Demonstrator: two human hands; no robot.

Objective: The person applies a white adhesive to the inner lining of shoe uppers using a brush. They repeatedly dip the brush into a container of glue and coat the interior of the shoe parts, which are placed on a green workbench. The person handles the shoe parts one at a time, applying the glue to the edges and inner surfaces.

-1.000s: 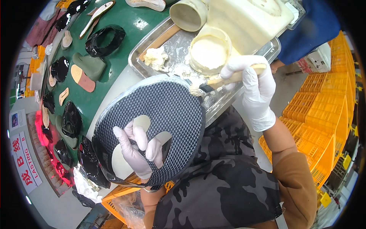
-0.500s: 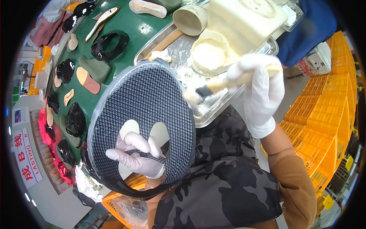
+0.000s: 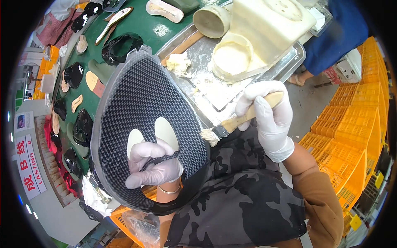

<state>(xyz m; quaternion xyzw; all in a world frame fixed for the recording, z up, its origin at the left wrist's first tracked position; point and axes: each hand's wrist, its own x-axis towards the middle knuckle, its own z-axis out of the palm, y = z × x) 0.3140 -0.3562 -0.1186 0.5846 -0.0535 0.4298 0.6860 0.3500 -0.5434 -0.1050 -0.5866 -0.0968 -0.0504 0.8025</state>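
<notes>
A shoe upper, lined with black-and-grey checked fabric and glossy black at its lower rim, fills the middle of the view. Inside its loop my gloved left hand has its fingers curled around a narrow dark edge of it. Two pale oval pieces show beside the fingers, partly covered by them. To the right, my gloved right hand grips a flat wooden-handled brush. White paste coats its bristles, which point left at the upper's right edge; whether they touch it I cannot tell.
Beyond the hands, a metal tray carries a paste-filled cup, a cream plastic container and smeared white paste. Shoe parts and green shoe lasts lie across the green table. Orange crates stand at right; another person's leg shows behind.
My right hand and the brush have come down and slightly left, the brush now tilting down-left. The upper has turned and narrowed in view, with my left hand shifting slightly inside it.
</notes>
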